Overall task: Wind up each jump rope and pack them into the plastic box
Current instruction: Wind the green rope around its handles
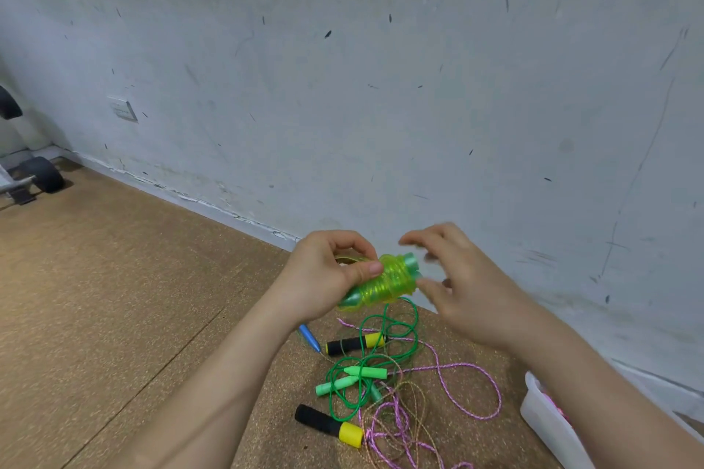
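My left hand point(327, 274) grips a wound-up jump rope point(384, 280), yellow-green cord coiled round its pale green handles, thumb pressed on the coils. My right hand point(453, 278) hovers just right of the bundle, fingers spread and blurred, holding nothing. Below on the cork floor lies a tangle: a green rope point(396, 339) with green handles point(365, 371), a pink braided rope point(472, 373), and a tan rope with black-and-yellow handles point(354, 343) point(329, 425). The clear plastic box point(548, 419) sits at the lower right, partly behind my right forearm.
A blue handle point(309, 337) pokes out under my left wrist. The scuffed grey wall point(343, 88) runs close behind the ropes. A black wheel point(45, 173) on a metal frame stands at the far left. Bare cork floor point(114, 297) spreads to the left.
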The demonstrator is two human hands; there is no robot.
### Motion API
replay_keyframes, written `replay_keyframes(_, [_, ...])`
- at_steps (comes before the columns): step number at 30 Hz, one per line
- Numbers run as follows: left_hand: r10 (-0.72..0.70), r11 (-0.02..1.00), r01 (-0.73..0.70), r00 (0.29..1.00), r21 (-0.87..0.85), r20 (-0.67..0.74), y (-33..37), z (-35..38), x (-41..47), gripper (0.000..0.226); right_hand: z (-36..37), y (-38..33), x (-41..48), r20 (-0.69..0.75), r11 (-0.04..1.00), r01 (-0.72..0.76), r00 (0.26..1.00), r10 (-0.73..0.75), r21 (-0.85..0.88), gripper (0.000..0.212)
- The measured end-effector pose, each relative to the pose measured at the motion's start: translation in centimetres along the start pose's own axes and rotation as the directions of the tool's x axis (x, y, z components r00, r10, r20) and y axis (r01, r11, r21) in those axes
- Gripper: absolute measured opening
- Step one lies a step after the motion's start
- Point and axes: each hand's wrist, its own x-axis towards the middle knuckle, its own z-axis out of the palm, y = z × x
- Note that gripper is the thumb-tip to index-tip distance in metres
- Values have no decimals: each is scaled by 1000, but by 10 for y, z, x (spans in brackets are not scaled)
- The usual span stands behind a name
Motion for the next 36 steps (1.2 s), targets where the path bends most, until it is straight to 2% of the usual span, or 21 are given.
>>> replay_keyframes(1, [-16, 1000, 16, 1000, 9, -20, 0, 1, 0, 11, 6, -1, -4, -24, 967, 99, 994, -107, -236, 64])
replay_keyframes(2, [-30, 999, 30, 999, -13, -33, 2, 1, 1, 11, 13, -7, -7, -20, 918, 154, 985, -173, -365, 79])
replay_keyframes(3, [-44, 998, 41, 998, -57, -43, 4, 2, 1, 12, 21, -16, -8, -14, 891, 183, 978, -208, -416, 89])
replay_keyframes(4, [-63, 991, 58, 997, -118, -46, 5, 3, 0, 14, 28, -23, -8, -25, 877, 205, 971, -239, -434, 92])
replay_keyframes(6, [-132, 958, 121, 991, -258, -27, 9, 4, -1, 15, 36, -25, -3, -110, 870, 238, 943, -313, -431, 78])
replay_keyframes(8, [-210, 907, 207, 977, -368, 33, 10, 0, -2, 10, 32, -19, 4, -203, 891, 264, 913, -355, -371, 56])
replay_keyframes(10, [-234, 888, 256, 967, -382, 104, 11, -5, -2, 9, 28, -13, 5, -201, 941, 287, 926, -320, -179, 47])
replay_keyframes(12, [-233, 918, 258, 966, -302, 115, 11, -8, -2, 10, 24, -16, 5, -150, 978, 201, 970, -190, 63, 43])
replay_keyframes(14, [-190, 951, 197, 980, -240, 49, 11, -9, -1, 10, 21, -19, 6, -87, 972, 76, 995, -57, 221, 36])
replay_keyframes(18, [-88, 941, 68, 995, -330, -46, 11, -14, -1, 4, 17, -19, 13, 36, 869, -53, 999, 41, 493, 25])
replay_keyframes(21, [-22, 914, 21, 1000, -404, 2, 9, -15, -3, 16, 10, -13, 14, 136, 702, -158, 987, 87, 695, 21])
replay_keyframes(24, [54, 920, -37, 998, -390, 33, 10, -14, -4, 21, 6, -9, 13, 203, 588, -227, 973, 107, 777, 21])
replay_keyframes(27, [92, 929, -116, 992, -352, -82, 11, -12, -4, 11, 8, -8, 12, 230, 533, -247, 968, 98, 809, 23])
replay_keyframes(29, [127, 950, -155, 985, -271, -120, 12, -9, -3, 13, 11, -9, 12, 208, 539, -235, 972, 111, 809, 23])
replay_keyframes(31, [153, 960, -169, 984, -225, -88, 12, -7, -4, 26, 13, -10, 11, 155, 552, -210, 977, 145, 807, 23])
replay_keyframes(34, [161, 956, -159, 987, -245, -11, 13, -7, -7, 44, 14, -9, 11, 73, 575, -170, 979, 188, 800, 23])
replay_keyframes(36, [167, 956, -167, 986, -242, -22, 14, -8, -8, 44, 13, -8, 9, 46, 580, -160, 977, 206, 798, 23])
